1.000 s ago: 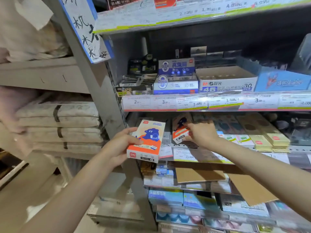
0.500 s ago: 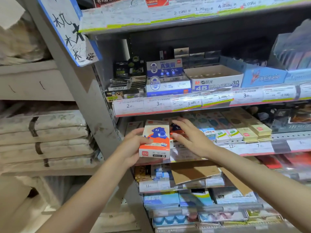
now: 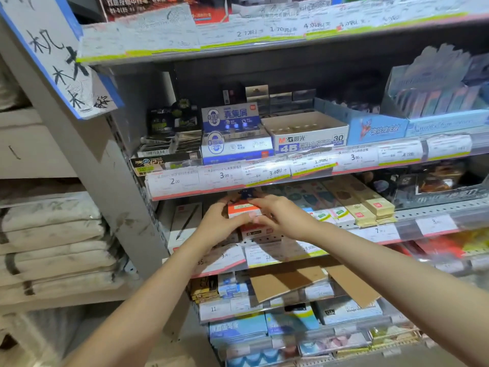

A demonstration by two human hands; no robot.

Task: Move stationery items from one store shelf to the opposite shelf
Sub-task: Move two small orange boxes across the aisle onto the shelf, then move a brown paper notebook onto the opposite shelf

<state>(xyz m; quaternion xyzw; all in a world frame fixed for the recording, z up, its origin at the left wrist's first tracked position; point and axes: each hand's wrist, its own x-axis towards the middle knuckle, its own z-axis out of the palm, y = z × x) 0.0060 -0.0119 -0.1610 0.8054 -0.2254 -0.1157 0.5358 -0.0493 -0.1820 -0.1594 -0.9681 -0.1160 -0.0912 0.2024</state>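
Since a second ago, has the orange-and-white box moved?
Yes. The orange-and-white box has gone from in front of the price-label strip back into the shelf, tucked under the strip above.

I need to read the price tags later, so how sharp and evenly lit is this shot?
Head view: motion blur smears both hands and the orange box they hold; wide-angle bending bows the shelf edges; plastic glare washes out several price tags, though "3.00" reads; the back of the upper shelf lies in deep shadow.
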